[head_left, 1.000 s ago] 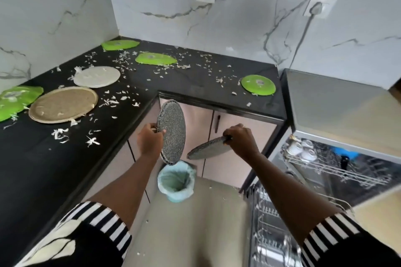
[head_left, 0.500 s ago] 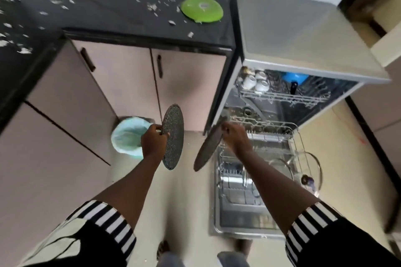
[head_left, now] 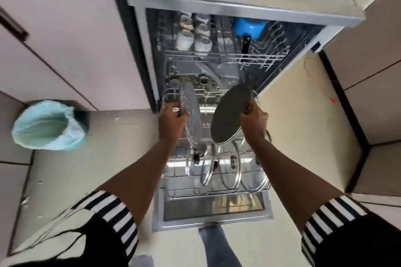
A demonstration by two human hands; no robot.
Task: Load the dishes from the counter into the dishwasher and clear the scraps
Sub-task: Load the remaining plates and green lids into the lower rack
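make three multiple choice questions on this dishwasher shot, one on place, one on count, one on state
1. Where is the blue pan? A) upper rack B) sink C) stove
2. How many speckled plates are held? A) one B) two C) three
3. The dishwasher door is: A) shut B) fully open C) removed
Answers: 1 A, it sits by the white cups in that rack. 2 B, the left hand and right hand each grip one. 3 B, it lies flat under the pulled-out lower rack.
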